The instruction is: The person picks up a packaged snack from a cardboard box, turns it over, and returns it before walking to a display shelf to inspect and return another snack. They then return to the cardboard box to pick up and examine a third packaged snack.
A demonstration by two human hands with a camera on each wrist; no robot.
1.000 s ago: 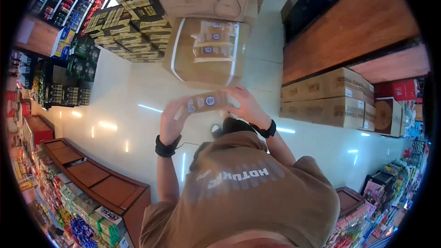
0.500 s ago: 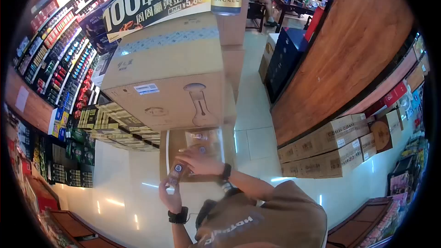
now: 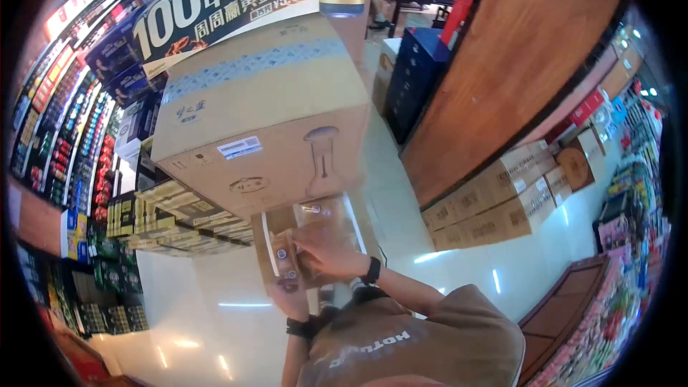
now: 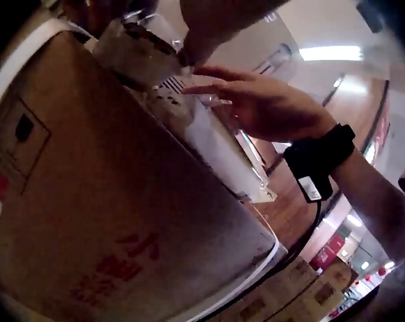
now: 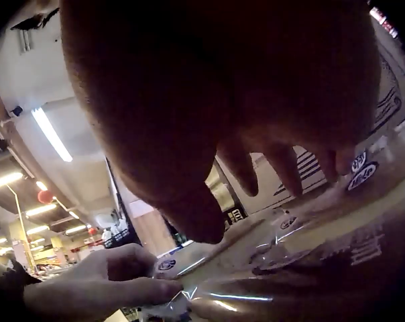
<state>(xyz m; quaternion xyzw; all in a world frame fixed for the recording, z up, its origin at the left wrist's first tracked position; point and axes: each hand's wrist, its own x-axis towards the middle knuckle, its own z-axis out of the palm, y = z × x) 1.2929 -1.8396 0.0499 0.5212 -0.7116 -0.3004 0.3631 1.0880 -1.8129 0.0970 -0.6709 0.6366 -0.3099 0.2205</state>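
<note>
A clear brown-toned packet (image 3: 284, 253) lies at the left part of a taped carton's top (image 3: 362, 223). My left hand (image 3: 290, 302) pinches its near end; in the right wrist view the left hand (image 5: 105, 276) grips the plastic corner. My right hand (image 3: 330, 251) is over the carton beside the packet, and in the left wrist view the right hand (image 4: 273, 107) has extended fingers at the plastic. Its fingers hang over the packets in the right wrist view. Another packet (image 3: 314, 209) lies farther back, partly covered by the right hand.
A large carton (image 3: 258, 122) stands behind, under a promotional sign (image 3: 222, 7). Stacked beer cases (image 3: 179, 215) are at left. A wooden partition (image 3: 516, 64) and long cartons (image 3: 494, 204) are on the right, with shelves of goods around.
Both hands have moved from in front of the carton to its top, bringing the held packet to the left side. The right hand has let go of it. The head view has tilted up.
</note>
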